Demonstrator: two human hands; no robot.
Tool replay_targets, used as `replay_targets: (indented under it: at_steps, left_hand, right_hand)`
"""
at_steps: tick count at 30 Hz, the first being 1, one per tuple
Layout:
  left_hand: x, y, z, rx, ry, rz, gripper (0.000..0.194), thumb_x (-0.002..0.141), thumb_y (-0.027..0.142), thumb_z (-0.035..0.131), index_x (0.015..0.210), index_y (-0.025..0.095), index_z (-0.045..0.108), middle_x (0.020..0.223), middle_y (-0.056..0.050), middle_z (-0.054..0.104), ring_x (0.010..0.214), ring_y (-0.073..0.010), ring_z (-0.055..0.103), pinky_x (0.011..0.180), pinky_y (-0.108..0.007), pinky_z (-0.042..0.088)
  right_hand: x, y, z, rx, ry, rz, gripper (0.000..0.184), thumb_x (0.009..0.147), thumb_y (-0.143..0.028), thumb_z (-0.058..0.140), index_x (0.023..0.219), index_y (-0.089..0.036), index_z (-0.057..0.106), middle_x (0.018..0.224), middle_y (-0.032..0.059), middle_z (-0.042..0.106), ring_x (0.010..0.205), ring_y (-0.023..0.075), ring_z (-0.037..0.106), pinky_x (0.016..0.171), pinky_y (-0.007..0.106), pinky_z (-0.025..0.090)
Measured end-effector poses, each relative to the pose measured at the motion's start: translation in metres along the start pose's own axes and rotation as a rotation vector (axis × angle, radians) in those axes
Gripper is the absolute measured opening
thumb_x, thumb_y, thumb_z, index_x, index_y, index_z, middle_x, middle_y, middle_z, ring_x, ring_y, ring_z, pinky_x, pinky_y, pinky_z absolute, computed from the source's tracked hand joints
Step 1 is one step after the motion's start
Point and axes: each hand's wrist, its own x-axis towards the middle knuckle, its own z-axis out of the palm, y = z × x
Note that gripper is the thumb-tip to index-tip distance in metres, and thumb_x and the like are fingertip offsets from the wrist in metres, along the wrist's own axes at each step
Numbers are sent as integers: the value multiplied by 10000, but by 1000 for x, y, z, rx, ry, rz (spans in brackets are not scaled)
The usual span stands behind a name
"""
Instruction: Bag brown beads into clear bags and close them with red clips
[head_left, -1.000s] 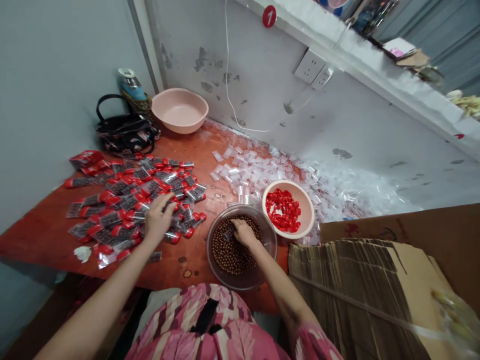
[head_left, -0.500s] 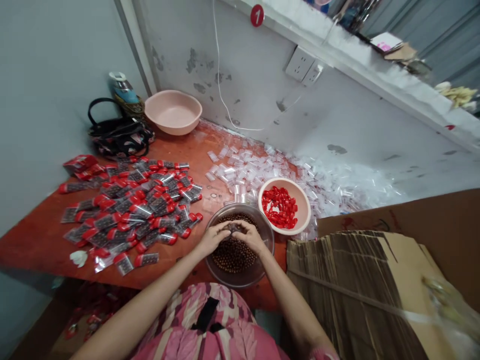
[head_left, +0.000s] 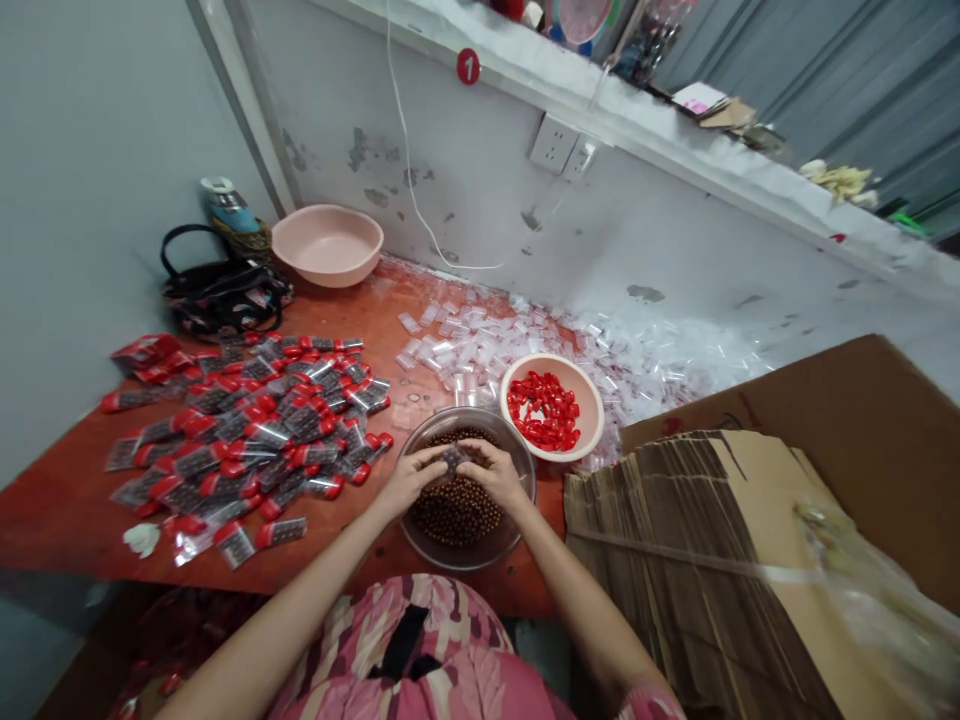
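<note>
My left hand [head_left: 409, 482] and my right hand [head_left: 496, 474] meet over a see-through bowl [head_left: 415, 548] of small shiny brown balls [head_left: 459, 515]. Between the fingertips of both hands is a small clear plastic case [head_left: 453, 459] with something dark in it; the fingers hide part of it. Both hands are closed on this case, just above the balls. Touching the bowl's right side or very near it is a pale pink bowl [head_left: 598, 420] with red plastic caps [head_left: 544, 410].
Many filled clear cases with red caps [head_left: 262, 435] lie heaped at the left. Empty clear cases [head_left: 487, 335] spread along the wall. A pink basin [head_left: 330, 240] and a black handbag [head_left: 225, 290] stand at the back left. Bundled cardboard [head_left: 675, 550] is at the right.
The view has shifted a little, so everything sits slightly further left. Both hands stay over the balls; the case between the fingertips now shows more clearly.
</note>
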Motion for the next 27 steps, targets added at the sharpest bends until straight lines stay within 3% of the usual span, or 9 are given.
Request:
replay_targets:
  at_steps: [4,7,11,14,17,23,27]
  left_hand:
    - [1,-9,-7,214,-39,60,343,635,329,656,935,164,650,937,-70,681,871,-228,616,809,-362,471]
    - [4,-17,-12,230,1,34,342,644,369,641,913,158,642,907,-75,686,828,-227,626,766,-355,491]
    - [5,-17,-12,169,66,-26,364,614,409,655,871,152,645,883,-70,692,824,-227,631,753,-342,506]
    - [7,-12,-8,92,93,-79,371,600,413,667,852,142,646,878,-67,694,819,-224,634,748,-328,515]
    - [11,-6,-6,10,143,-134,377,566,402,697,839,147,648,854,-56,700,775,-218,643,717,-320,530]
    - [23,-5,-5,-33,185,-191,357,542,376,721,827,167,670,853,-42,704,792,-222,644,715,-315,540]
    - [34,-12,-5,-81,181,-222,344,546,361,727,830,174,675,845,-37,705,773,-217,649,726,-326,539]
  right_hand:
    - [-8,3,0,-157,-28,-41,310,721,-324,606,1023,-256,596,949,-2,645,861,155,592,805,273,434]
    - [-5,18,-16,-247,21,10,313,724,-333,596,1028,-261,591,963,-12,647,869,151,594,804,266,435]
    - [17,53,-71,-525,318,280,220,769,-282,504,940,-223,629,935,-4,660,868,150,593,806,263,431]
    - [41,78,-115,-637,421,418,238,778,-225,457,920,-168,639,918,49,665,858,163,592,798,263,418]
    - [64,97,-141,-741,470,555,230,769,-204,461,888,-154,652,900,80,668,838,169,598,768,244,414]
    - [106,121,-143,-897,487,747,241,771,-289,505,879,-123,641,874,163,653,834,228,608,705,287,429]
    - [120,128,-139,-952,484,797,241,744,-261,544,889,-85,623,883,210,635,850,252,602,720,323,424]
